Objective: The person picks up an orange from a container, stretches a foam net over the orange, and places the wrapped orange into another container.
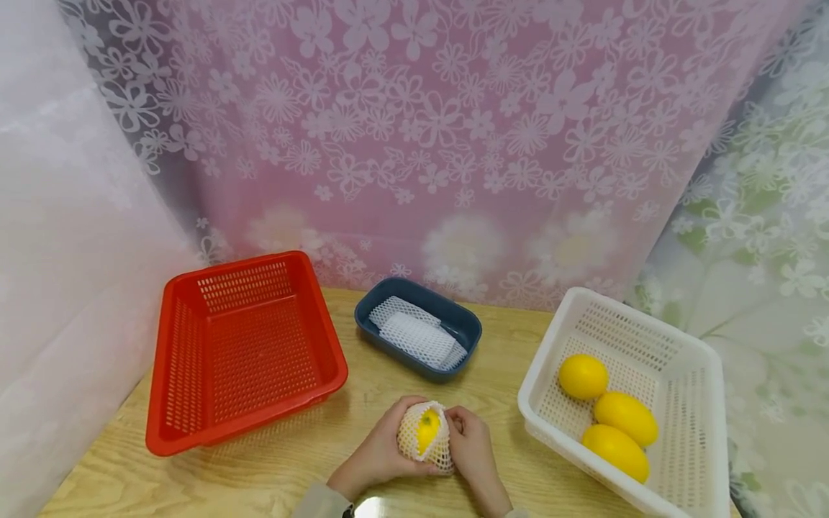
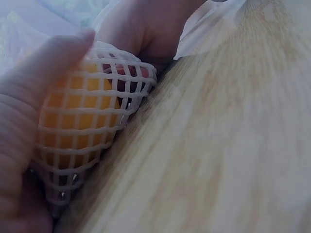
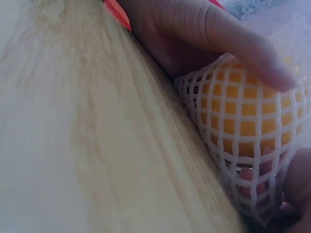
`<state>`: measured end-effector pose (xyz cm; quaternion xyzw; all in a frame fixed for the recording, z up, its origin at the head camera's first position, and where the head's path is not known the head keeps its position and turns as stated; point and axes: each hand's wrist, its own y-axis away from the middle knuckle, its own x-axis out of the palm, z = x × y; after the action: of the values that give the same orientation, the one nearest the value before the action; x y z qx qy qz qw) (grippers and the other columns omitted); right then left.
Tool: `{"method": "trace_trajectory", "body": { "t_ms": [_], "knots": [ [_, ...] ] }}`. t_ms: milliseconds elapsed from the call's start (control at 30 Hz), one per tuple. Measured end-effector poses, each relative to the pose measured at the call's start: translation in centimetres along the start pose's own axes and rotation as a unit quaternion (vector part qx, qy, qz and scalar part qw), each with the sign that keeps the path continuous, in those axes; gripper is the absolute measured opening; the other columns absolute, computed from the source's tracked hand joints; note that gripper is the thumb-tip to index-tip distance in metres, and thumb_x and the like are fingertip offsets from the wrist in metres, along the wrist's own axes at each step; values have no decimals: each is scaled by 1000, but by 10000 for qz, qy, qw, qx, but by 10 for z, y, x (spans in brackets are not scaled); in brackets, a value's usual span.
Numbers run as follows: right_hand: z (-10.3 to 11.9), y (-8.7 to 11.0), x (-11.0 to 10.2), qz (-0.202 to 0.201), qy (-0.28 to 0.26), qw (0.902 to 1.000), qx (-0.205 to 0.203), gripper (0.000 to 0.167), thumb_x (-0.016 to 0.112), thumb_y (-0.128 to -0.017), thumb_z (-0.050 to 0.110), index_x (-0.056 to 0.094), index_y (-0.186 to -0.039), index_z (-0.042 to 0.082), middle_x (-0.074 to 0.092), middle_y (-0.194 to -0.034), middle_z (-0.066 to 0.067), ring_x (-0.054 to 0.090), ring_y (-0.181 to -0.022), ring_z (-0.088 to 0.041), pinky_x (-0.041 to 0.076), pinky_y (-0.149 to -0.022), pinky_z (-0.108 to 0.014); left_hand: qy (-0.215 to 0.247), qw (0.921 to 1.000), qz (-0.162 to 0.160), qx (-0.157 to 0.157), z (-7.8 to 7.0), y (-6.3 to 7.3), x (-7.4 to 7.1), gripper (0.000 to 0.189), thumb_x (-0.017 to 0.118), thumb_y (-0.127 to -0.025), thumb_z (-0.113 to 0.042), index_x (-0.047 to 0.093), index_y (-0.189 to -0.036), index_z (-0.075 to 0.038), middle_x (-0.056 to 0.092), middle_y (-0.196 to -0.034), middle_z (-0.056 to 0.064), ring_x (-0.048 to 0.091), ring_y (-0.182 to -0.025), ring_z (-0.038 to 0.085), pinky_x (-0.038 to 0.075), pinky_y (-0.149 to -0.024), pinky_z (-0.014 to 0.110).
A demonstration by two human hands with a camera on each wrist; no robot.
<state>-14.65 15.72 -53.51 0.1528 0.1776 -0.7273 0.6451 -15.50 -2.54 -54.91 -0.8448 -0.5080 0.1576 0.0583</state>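
Observation:
At the front of the table my left hand [image 1: 381,452] grips a yellow lemon [image 1: 427,432] wrapped in a white foam net sleeve [image 1: 440,460]. The sleeve gapes at the top, where bare yellow peel shows. On the other side, my right hand [image 1: 473,447] pinches the sleeve's edge between thumb and curled fingers. Seen from the left wrist, the mesh [image 2: 80,131] narrows to a loose, gathered end beyond the fruit. In the right wrist view the left thumb lies across the netted lemon [image 3: 243,114], and right fingertips show through the mesh.
Behind the hands stands a dark blue tray [image 1: 476,332] with several folded foam nets [image 1: 417,338]. A red basket [image 1: 259,360] is at the left. The white basket [image 1: 709,403] at the right holds three lemons [image 1: 624,417]. A floral curtain [image 1: 414,144] hangs behind the table.

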Motion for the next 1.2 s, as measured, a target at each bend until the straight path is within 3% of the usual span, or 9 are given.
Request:
{"method": "trace_trajectory", "body": {
  "t_ms": [267, 367, 667, 867, 1067, 1200],
  "knots": [
    [-1, 0, 0, 125, -235, 9996, -126, 11, 59, -96, 2, 68, -91, -3, 51, -59, 2, 45, -52, -4, 40, -50, -21, -101, 9999, -66, -22, 2, 0, 0, 88, 95, -63, -31, 46, -136, -29, 57, -131, -8, 55, -116, 15, 41, -102, 33],
    [0, -1, 1, 144, -347, 9991, -170, 12, 59, -97, 2, 67, -90, -2, 52, -60, 3, 47, -53, -4, 42, -51, -20, -253, 9994, -173, 140, 3, 1, -1, 88, 95, -63, -32, 47, -136, -28, 57, -130, -6, 56, -114, 15, 44, -100, 33],
    [1, -1, 4, 151, -842, 9962, -170, 11, 60, -97, 3, 68, -91, -3, 61, -66, -3, 54, -58, -6, 47, -57, -21, -62, 9966, -538, 625, 2, 2, -2, 89, 94, -64, -24, 47, -138, -7, 58, -130, 0, 59, -112, 20, 48, -95, 34],
    [1, 1, 8, 344, -1423, 9886, -345, 14, 58, -99, 6, 68, -97, -5, 70, -82, -11, 64, -72, -9, 54, -67, -25, -147, 9898, -842, 1143, 1, 2, -1, 90, 93, -61, -12, 46, -137, -9, 60, -125, 6, 61, -106, 20, 50, -92, 32],
    [-3, 2, 8, 798, -1782, 9806, -153, 16, 52, -100, 3, 63, -102, -9, 68, -85, -11, 63, -73, -9, 53, -68, -25, -135, 9862, -957, 1347, -27, 7, 0, 87, 91, -59, -3, 47, -134, -6, 62, -121, 9, 62, -104, 19, 50, -92, 31],
    [-5, 0, 5, 970, -2266, 9691, 91, 22, 52, -102, 9, 61, -105, -11, 68, -81, -6, 63, -72, -9, 53, -68, -25, 25, 9884, -892, 1225, -14, 5, 3, 91, 93, -61, -10, 44, -138, -9, 59, -124, 7, 61, -107, 20, 48, -94, 32]
  ]
}}
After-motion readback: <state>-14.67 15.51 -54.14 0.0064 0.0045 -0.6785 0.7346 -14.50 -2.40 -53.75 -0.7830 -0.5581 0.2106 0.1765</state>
